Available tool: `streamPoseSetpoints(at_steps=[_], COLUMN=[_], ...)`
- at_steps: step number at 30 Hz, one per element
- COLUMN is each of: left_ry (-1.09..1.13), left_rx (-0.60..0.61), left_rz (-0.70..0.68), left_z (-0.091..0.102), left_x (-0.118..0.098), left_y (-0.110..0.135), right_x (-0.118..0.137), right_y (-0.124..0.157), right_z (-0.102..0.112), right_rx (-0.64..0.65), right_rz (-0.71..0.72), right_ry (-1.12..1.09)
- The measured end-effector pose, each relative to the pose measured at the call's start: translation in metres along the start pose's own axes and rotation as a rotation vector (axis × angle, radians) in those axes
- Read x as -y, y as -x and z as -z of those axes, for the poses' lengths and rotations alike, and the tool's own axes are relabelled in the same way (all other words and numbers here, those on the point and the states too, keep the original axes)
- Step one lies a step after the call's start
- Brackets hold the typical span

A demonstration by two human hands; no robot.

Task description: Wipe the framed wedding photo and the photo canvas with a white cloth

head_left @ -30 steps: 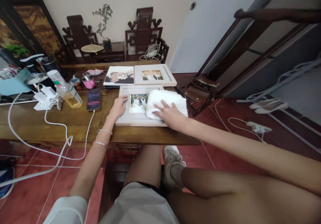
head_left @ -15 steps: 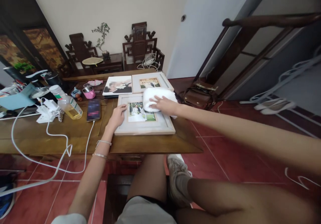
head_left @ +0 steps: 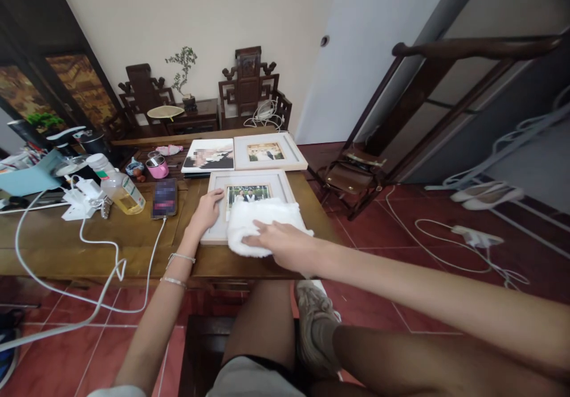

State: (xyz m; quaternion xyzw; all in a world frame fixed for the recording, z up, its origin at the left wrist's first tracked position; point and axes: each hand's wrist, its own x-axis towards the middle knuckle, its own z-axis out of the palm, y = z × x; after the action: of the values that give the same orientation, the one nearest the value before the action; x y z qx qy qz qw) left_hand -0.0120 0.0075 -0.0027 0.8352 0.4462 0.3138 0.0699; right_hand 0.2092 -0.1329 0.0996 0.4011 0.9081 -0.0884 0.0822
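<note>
A light wooden picture frame [head_left: 281,183] with a wide white border lies flat near the table's front edge, a photo of two people in its middle. My left hand [head_left: 208,210] grips its left side, the fingers over the rim. My right hand [head_left: 278,240] is closed on a folded, fluffy white towel [head_left: 249,219]. The towel is pressed on the frame's lower right part and hangs a little past its near edge. It hides the photo's lower half and the frame's front right corner.
Behind lie a second framed photo [head_left: 291,152] and a white-and-black picture panel [head_left: 205,155]. To the left are a phone [head_left: 164,198] on a charging cable, a bottle of yellow liquid [head_left: 124,195], a pink cup [head_left: 157,167] and a white power strip [head_left: 84,198]. A wooden chair [head_left: 378,130] stands right.
My right hand has drawn the towel down toward me, from the frame's upper right to its near edge. My left hand stays at the frame's left side.
</note>
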Motion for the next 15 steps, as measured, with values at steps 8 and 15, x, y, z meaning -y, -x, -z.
streamPoseSetpoints(at_steps=[8,15], left_ry=[-0.006,-0.022], left_rx=[0.051,0.033], left_rz=[0.012,0.021], left_z=[0.005,0.006], left_x=[-0.005,-0.007], left_y=[-0.002,-0.003], right_x=[-0.097,-0.102], right_y=[-0.067,-0.071], right_z=[-0.006,-0.001], right_rx=[-0.05,-0.032], right_rz=[-0.11,-0.3], right_ry=[0.236,0.18])
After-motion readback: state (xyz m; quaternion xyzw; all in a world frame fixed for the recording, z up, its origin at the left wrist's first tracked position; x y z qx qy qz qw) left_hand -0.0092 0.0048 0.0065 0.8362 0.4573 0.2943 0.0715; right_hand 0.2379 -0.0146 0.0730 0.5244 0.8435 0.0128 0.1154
